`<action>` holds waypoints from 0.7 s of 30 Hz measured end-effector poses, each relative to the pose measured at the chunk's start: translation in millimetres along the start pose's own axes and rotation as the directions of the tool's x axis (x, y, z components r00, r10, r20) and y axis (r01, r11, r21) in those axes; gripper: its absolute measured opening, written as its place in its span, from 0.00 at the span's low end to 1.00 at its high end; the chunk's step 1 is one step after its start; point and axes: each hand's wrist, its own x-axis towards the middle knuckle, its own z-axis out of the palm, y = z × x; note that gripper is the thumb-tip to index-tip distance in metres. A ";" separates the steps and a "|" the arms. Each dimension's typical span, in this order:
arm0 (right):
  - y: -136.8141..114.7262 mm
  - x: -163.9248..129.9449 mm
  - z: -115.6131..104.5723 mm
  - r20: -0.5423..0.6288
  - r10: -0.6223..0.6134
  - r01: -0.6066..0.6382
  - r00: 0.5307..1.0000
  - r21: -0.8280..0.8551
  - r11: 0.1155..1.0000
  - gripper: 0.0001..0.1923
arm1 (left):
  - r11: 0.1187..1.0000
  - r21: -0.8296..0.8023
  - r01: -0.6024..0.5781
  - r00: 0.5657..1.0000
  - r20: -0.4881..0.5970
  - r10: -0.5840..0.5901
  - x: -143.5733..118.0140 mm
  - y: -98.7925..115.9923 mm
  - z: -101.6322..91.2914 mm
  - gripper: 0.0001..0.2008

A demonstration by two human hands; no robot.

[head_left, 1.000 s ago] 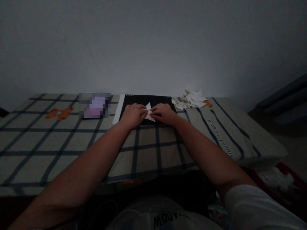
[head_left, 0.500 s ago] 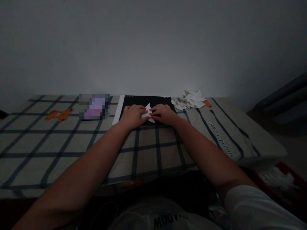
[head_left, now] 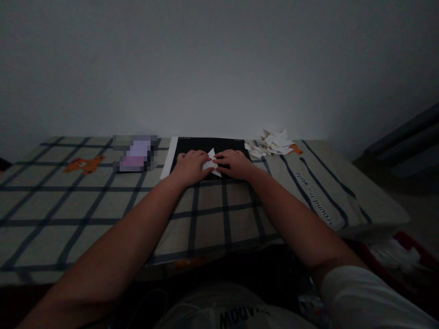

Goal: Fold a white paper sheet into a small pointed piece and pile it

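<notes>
At the bottom of the frame a white sleeve covers the upper right arm, and both bare forearms stretch up the middle of the picture across a checked cloth with dark grid lines that drapes the tabletop. The left hand and right hand meet just above the centre of the frame, lying palms down on a small white piece of paper. The fingers of both hands are curled low and press on the paper from either side, likely to hold it flat against a firm base while a crease is set. Whether any finger pinches an edge cannot be told in the dim light. The paper shows as a pointed, triangular shape with its tip toward the wall, partly hidden under the hands. It rests on a black board with a white strip along its left edge. To the right, near the wall, sits a pile of folded white paper pieces
</notes>
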 end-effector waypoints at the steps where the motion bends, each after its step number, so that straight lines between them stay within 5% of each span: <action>1: 1.0 -0.5 -0.7 0.008 -0.004 0.004 1.000 0.014 1.000 0.20 | 1.000 -0.002 -0.006 1.000 0.004 0.006 -0.4 -0.3 -0.2 0.20; 21: 13.4 -4.8 -5.7 0.171 -0.023 -0.001 0.985 0.138 0.990 0.32 | 0.999 0.017 -0.052 0.998 0.025 0.051 -4.0 -1.4 -2.5 0.25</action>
